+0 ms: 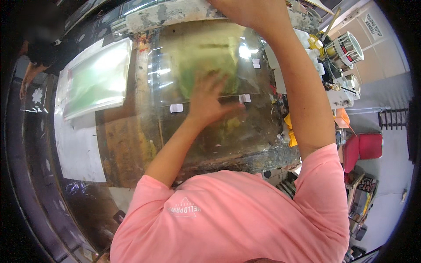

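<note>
My left hand (208, 98) is spread with the fingers apart over a shiny clear sheet (164, 85) on the worktable. Its fingers are slightly smeared by motion, and I cannot tell whether the palm touches the sheet. A yellow-green tint shows beneath the sheet's middle. Small folded white tabs lie around that area: one tab (176, 108) left of my wrist, another tab (244, 98) by my thumb, a third tab (256, 63) farther right. My right hand (250, 9) reaches to the far edge beside a whitish, worn bar (175, 16). The picture's top edge cuts off its fingers.
A stack of clear plastic sheets (98, 79) lies at the left, partly on a white board (83, 149). Bottles and a metal can (344, 49) crowd the far right. A red chair (369, 146) stands beyond. Another person's arm (30, 76) shows at upper left.
</note>
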Demonstrator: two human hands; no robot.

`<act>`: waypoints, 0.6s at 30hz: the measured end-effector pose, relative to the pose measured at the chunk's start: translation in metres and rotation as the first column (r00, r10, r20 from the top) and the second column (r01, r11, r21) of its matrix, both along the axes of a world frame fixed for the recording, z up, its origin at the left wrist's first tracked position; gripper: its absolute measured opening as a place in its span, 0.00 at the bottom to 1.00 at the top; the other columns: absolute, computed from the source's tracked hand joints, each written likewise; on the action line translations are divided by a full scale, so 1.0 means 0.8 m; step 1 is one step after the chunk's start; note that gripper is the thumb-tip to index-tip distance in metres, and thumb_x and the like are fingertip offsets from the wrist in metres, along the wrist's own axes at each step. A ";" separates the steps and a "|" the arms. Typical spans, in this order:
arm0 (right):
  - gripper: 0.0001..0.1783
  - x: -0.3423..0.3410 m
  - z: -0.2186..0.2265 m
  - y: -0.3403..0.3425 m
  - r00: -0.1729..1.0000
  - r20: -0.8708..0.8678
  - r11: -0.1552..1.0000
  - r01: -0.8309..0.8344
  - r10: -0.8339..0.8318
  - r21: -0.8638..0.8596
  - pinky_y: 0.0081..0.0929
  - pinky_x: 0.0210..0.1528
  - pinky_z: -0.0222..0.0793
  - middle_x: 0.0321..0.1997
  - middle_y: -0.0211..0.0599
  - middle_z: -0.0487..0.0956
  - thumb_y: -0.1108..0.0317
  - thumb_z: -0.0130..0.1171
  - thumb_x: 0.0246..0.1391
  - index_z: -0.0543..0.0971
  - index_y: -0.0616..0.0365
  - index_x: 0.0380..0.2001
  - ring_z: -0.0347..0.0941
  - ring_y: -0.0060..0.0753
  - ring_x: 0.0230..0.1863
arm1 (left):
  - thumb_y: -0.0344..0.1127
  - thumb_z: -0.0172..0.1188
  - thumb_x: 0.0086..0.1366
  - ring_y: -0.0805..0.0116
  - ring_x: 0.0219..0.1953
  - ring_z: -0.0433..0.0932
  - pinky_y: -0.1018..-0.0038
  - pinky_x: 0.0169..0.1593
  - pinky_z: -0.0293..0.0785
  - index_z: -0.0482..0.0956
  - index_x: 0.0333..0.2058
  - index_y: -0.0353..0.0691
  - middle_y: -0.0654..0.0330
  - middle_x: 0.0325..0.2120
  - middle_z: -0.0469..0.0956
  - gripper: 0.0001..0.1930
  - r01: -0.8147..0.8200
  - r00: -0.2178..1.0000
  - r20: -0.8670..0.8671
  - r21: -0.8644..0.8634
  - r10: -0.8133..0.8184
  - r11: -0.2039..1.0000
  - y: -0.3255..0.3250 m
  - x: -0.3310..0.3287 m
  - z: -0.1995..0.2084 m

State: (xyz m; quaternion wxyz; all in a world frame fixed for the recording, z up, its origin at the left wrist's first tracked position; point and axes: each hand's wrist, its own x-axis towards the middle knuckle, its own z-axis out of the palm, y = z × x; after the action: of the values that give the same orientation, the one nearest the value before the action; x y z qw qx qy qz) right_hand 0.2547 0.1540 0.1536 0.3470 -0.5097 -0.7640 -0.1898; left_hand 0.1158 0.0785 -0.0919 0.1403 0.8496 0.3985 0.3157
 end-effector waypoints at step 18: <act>0.24 0.025 -0.217 -0.115 0.983 -0.041 0.638 -0.146 0.178 -0.756 0.49 0.46 0.75 0.39 0.46 0.85 0.44 0.60 0.64 0.85 0.53 0.45 0.81 0.54 0.44 | 0.69 0.81 0.36 0.54 0.57 0.72 0.54 0.63 0.57 0.80 0.60 0.41 0.56 0.48 0.76 0.55 -0.508 0.860 -0.136 -0.148 0.491 0.849 -0.042 -0.164 -0.031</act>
State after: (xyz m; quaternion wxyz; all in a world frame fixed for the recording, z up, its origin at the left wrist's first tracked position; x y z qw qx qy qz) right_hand 0.2750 0.0620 -0.0197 0.1047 -0.5335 -0.8224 0.1674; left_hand -0.0153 0.0449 -0.1169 0.1101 0.7144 0.6384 0.2643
